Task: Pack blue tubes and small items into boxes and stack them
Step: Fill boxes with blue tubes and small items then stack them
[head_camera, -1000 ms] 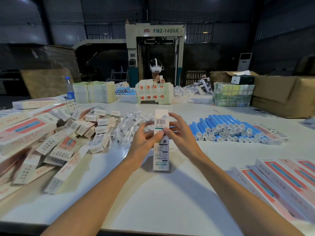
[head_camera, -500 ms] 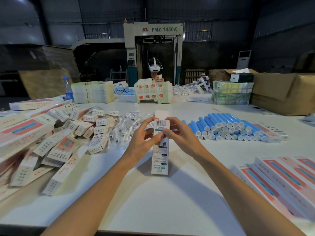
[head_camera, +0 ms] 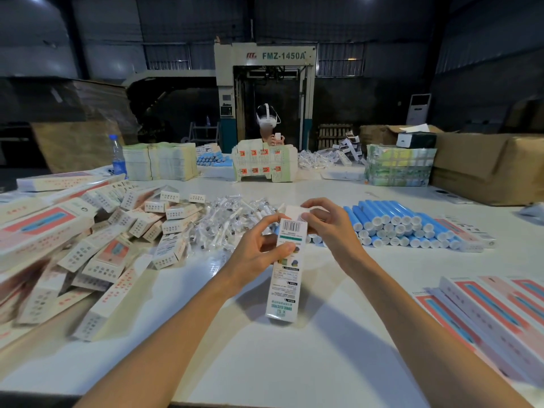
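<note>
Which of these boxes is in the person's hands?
The barcode box at centre, gripped by the left hand and right hand, top flap open; the rest lie piled or in rows on the table.

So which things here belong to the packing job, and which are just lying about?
Job: long box, blue tubes, bagged small items, small boxes, row of long boxes.
Lying about: water bottle, brown carton, FMZ-1450A machine.
</note>
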{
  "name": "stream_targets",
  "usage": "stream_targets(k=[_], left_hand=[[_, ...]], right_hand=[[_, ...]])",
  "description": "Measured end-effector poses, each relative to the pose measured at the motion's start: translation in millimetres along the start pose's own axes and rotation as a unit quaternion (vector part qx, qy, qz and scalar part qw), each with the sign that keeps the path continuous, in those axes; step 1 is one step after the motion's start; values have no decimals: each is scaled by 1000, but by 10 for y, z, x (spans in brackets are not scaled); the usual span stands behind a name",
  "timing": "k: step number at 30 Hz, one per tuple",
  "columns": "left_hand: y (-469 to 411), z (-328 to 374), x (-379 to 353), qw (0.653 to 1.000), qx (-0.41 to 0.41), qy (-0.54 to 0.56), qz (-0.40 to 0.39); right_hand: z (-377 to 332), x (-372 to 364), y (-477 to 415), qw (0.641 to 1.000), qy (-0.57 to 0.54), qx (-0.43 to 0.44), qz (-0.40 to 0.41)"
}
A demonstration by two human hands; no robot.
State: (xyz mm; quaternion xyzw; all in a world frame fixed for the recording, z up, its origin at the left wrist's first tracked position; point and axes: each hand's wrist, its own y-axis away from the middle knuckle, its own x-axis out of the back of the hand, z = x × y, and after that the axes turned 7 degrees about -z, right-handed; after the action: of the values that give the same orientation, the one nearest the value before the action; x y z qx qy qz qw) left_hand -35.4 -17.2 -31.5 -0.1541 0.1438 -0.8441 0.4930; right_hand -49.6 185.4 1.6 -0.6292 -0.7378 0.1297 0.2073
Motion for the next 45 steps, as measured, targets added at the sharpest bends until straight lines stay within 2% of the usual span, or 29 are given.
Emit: stream_targets(k=[6, 10, 16, 23, 29, 32, 40, 43, 45], left_hand=[[4, -10, 2, 1000, 0, -14, 2], [-2, 1, 17, 999, -3, -33, 19], [0, 10, 19, 998, -1, -50, 22], [11, 46, 5, 998, 2, -66, 11], [36, 88, -18, 998, -9, -59, 3], [40, 95, -31, 999, -15, -51, 0], [46, 75, -6, 999, -19, -28, -8], [32, 44, -22, 1000, -16, -2, 13], [21, 39, -38, 998, -11, 10, 54]], right_hand=[[-14, -7, 16, 995, 68, 66, 13], [-70, 4, 29, 997, 54, 47, -15], [-145, -27, 27, 998, 54, 41, 1], [-171, 48, 38, 999, 14, -22, -32], [-243, 90, 28, 990, -91, -88, -59], [-255, 109, 17, 989, -91, -101, -58], [-224, 119, 77, 992, -24, -66, -105], [-180, -10, 132, 997, 15, -32, -66], [-147, -91, 146, 999, 26, -12, -45]])
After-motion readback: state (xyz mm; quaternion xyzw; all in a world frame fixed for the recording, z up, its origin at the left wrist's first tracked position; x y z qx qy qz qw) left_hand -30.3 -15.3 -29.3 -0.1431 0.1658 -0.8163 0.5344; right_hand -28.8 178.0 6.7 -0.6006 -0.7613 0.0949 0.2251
